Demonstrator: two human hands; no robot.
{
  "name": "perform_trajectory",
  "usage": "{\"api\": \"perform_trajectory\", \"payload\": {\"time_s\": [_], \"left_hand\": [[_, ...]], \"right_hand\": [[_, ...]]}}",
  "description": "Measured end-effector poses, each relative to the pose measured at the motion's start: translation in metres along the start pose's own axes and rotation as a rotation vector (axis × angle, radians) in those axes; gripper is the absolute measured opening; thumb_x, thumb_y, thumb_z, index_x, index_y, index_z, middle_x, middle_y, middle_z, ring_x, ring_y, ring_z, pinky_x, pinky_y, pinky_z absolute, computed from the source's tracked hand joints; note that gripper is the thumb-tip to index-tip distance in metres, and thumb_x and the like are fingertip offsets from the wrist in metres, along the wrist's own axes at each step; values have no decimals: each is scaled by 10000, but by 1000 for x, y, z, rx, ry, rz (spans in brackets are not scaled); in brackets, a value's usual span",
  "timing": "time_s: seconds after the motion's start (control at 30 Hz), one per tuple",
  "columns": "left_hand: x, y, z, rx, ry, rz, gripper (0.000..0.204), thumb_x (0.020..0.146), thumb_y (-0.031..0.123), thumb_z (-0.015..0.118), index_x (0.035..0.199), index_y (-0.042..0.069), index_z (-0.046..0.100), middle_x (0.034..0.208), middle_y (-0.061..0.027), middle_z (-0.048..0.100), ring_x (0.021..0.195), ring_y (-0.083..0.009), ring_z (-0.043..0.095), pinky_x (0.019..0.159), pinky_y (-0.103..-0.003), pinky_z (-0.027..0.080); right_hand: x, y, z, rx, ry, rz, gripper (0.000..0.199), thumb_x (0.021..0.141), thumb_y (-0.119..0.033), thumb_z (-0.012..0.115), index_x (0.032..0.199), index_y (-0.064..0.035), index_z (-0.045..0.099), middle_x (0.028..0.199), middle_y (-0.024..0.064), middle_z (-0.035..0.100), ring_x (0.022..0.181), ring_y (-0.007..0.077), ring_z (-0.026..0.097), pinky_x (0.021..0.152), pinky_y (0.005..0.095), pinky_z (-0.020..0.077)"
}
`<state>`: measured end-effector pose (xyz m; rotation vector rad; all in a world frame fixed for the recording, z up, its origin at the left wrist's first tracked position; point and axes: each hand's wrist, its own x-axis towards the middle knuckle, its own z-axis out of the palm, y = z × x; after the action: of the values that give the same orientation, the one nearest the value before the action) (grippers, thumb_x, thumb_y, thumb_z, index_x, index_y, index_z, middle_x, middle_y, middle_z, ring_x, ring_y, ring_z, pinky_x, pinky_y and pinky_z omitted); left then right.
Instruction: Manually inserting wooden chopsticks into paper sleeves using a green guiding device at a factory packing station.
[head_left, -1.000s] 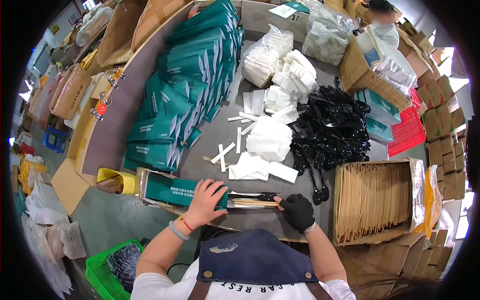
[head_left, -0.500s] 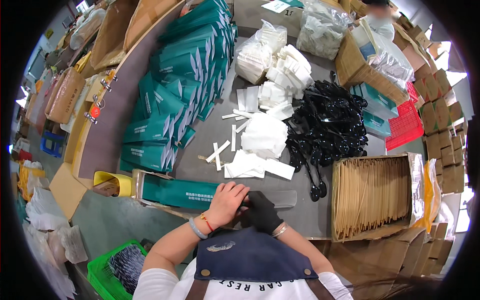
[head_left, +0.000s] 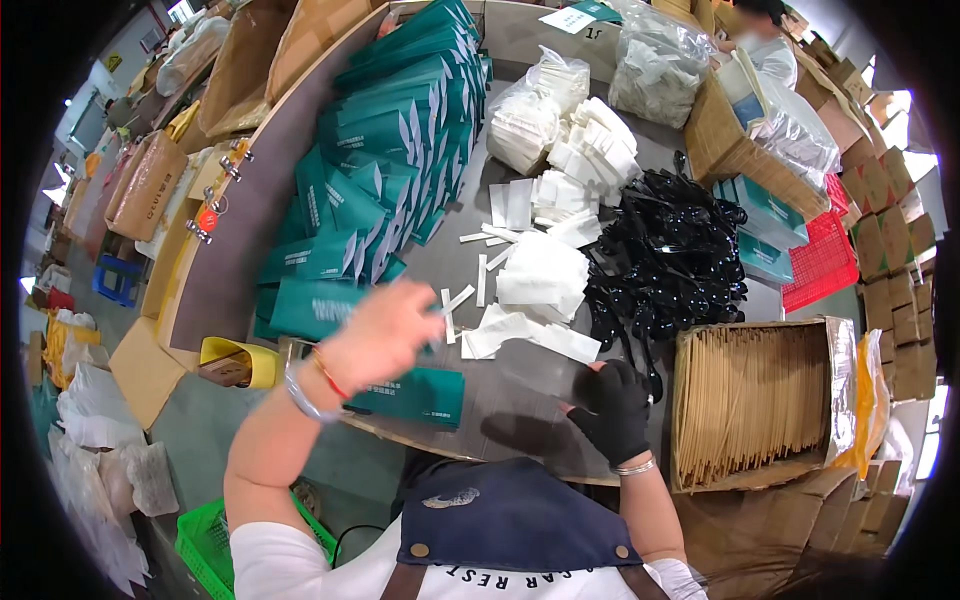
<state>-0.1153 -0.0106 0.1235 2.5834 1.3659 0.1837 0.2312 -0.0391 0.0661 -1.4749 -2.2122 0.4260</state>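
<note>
My left hand (head_left: 385,330), smeared by motion, is over the near end of the pile of green printed paper sleeves (head_left: 390,130); its grip is unclear. Below it, a flat green sleeve (head_left: 415,398) lies at the table's front edge. My right hand (head_left: 612,408), in a black fingerless glove, pinches a flat, see-through grey plastic piece (head_left: 540,372) with a rounded end. That piece is raised, with a shadow on the table beneath. Beyond it are white folded napkins (head_left: 540,275) and several narrow white strips (head_left: 482,280). A heap of black plastic spoons (head_left: 670,240) lies to their right.
An open carton of thin brown sticks (head_left: 755,400) stands right of my right hand. Green boxes (head_left: 765,225) and a red basket (head_left: 820,260) are at the far right. A yellow container (head_left: 240,362) sits left. Another person (head_left: 765,50) is at the back right.
My hands have moved apart from the front middle. The left went left and away, toward the green sleeves; the right went right and lifted the plastic piece off the table.
</note>
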Motion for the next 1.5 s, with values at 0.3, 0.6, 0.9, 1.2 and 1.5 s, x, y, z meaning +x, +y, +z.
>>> {"api": "perform_trajectory", "payload": {"time_s": [0.3,0.6,0.9,1.2,1.5], "left_hand": [[-53,57,128,-91,311,-530,746,668,376,806,1281,51,531,1403,-200,392,1333,-408,317,1096,-579,239],[-59,57,155,-314,299,-763,959,626,485,833,1367,16,444,1434,-211,361,1366,-435,246,1102,-644,137],[-16,15,138,-390,494,-612,458,771,244,754,1142,15,614,1157,-174,602,1092,-385,535,929,-452,431],[7,-29,139,-332,443,-661,114,788,173,704,751,71,668,780,-121,625,714,-333,613,632,-419,484],[31,37,145,-264,376,-487,214,730,178,747,896,88,645,930,-87,580,924,-319,558,791,-435,462]], "right_hand": [[-10,-17,13,-109,-208,12,614,570,-334,836,1081,-111,578,1026,78,581,975,293,544,856,431,380],[-7,-25,38,-136,-370,-89,615,599,-458,800,1077,-124,604,1016,88,591,966,287,556,865,439,378],[6,-33,76,241,-286,-29,564,691,-354,787,1161,-88,623,1112,130,624,1046,316,574,931,445,415],[-115,188,-58,-91,656,809,378,909,-170,669,1208,27,550,1106,154,589,1054,289,565,942,378,457],[-121,212,-77,-404,199,970,227,904,-94,567,1058,69,601,991,235,610,967,376,593,861,390,471]]}}
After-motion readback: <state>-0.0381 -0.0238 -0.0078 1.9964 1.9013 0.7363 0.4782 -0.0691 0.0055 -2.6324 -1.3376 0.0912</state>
